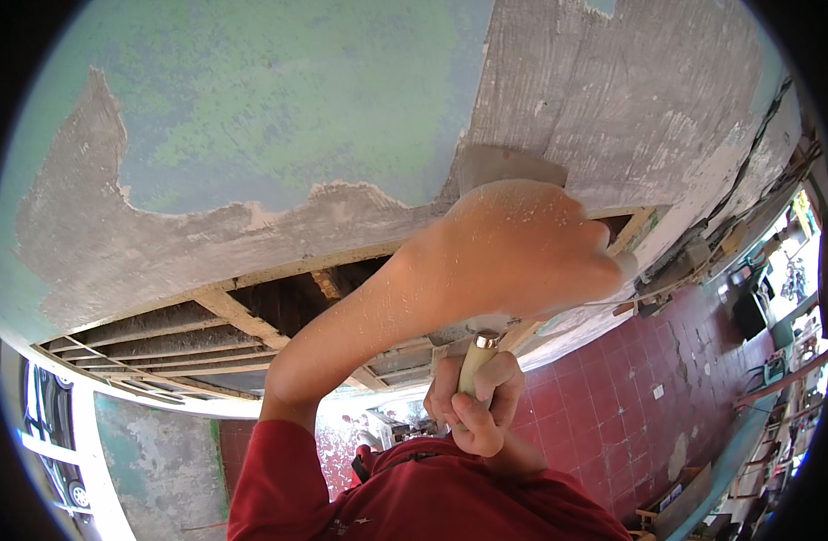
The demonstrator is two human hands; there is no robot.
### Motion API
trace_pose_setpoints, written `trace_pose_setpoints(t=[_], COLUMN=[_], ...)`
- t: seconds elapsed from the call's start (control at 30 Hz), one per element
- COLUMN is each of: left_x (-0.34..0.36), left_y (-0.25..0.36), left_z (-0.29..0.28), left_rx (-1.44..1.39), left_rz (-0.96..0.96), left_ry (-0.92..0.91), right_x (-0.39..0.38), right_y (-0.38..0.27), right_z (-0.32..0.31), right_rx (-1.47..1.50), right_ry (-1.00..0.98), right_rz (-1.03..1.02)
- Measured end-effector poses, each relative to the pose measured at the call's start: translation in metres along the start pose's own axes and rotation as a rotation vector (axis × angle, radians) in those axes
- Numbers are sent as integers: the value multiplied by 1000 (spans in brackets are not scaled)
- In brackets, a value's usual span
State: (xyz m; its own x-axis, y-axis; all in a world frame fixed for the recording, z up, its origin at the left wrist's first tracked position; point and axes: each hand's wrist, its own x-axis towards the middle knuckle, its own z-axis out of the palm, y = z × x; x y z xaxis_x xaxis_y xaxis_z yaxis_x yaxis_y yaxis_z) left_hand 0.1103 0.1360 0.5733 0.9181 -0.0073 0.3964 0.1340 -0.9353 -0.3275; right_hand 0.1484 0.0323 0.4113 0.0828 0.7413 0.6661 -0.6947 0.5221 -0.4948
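Observation:
My left arm reaches across to the right, and the left hand point(522, 243), dusted with pale specks and slightly blurred, is closed in a fist. A flat grey blade point(511, 168) juts out beyond its knuckles against the bare grey patch of the painted surface point(576, 81); it looks like a scraper, its grip mostly hidden by the fist. Lower down, close to my chest, my right hand point(475, 406) wraps round the cream handle of a putty knife point(477, 365) with a shiny metal collar. The putty knife's blade is partly hidden behind my left wrist.
Peeling green paint point(288, 108) with ragged edges covers much of the surface. Below it gapes an opening with wooden slats point(161, 343). Red floor tiles point(603, 397) lie at right, a green chair point(770, 370) beyond. Parked cars point(62, 433) show at far left.

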Motion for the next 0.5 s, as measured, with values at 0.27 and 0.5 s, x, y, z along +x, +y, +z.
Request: trace_pose_setpoints(t=[0.27, 0.5], left_x=[4, 0], left_y=[-7, -4], left_z=[-7, 0], left_rx=[-8, -86], left_rz=[43, 13], left_ry=[121, 30], right_x=[12, 1], right_y=[1, -1], right_z=[7, 8], right_rx=[90, 101], right_ry=[-9, 4], right_rz=[-32, -8])
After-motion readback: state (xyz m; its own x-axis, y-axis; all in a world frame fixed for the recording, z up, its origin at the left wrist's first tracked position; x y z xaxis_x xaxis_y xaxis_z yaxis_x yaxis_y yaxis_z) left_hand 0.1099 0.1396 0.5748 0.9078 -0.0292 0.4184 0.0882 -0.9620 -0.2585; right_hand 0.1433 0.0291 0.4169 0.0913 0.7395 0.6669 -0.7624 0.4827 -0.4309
